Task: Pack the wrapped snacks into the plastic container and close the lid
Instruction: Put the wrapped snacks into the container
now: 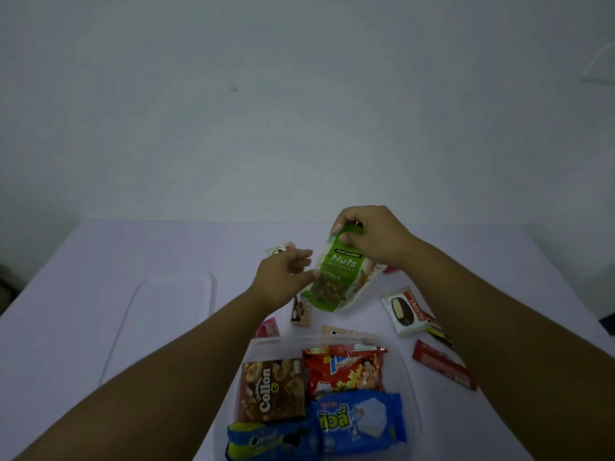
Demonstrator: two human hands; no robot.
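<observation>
White and plain, the tabletop (100, 261) carries everything here. At about nine o'clock from the middle of it lies the clear rectangular plastic lid (166, 324), flat and off its box. At six o'clock stands the clear plastic container (404, 371), open, holding a brown Collon biscuit box (271, 390), a red potato-snack packet (344, 372), a blue wafer packet (359, 419) and a blue Oreo packet (266, 442) side by side. Held in the air above the middle of the tabletop is the green nut pouch (336, 277), tilted; the right hand (372, 236) pinches its top edge with curled fingers. The left hand (283, 277) is just beside the pouch at its nine o'clock, fingers spread and loose, fingertips about touching its side. At three o'clock lie a white ice-cream bar wrapper (404, 311) and a dark red wrapped bar (444, 364), apart from each other. Small wrapped snacks lie under the hands, too hidden to name.
</observation>
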